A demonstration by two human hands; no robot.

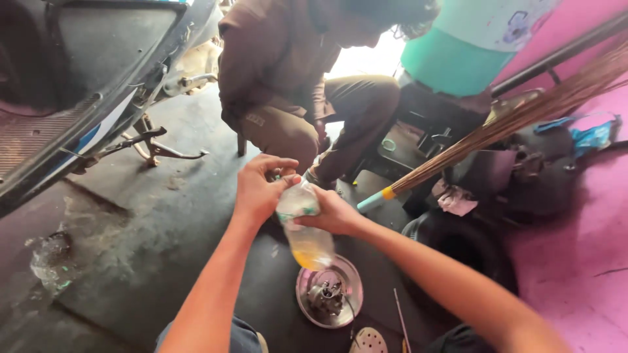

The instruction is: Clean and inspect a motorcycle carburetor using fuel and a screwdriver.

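Right, both hands are on a clear plastic bottle, held over the floor just above a metal bowl. The left hand is clenched round the top end, near where the cap would be; can't see the cap itself. The right hand wraps the mid-body, grip closed on it. The bottle is tilted, w/ amber liquid pooled at the low end, roughly a third full.

Handling, as a guess: light, thin-walled, soft, so it'll dent if squeezed, and likely slick if that liquid is oily. Best held round the body, one hand up by the neck, as now.

The bowl holds a small metal part, prob. an engine piece. Floor is dark, stained concrete, a crumpled wet bag at left.

Room is tight: scooter on its stand at left, another person crouched ahead, a broom leaning across at right, a tyre beside it, pink wall behind.
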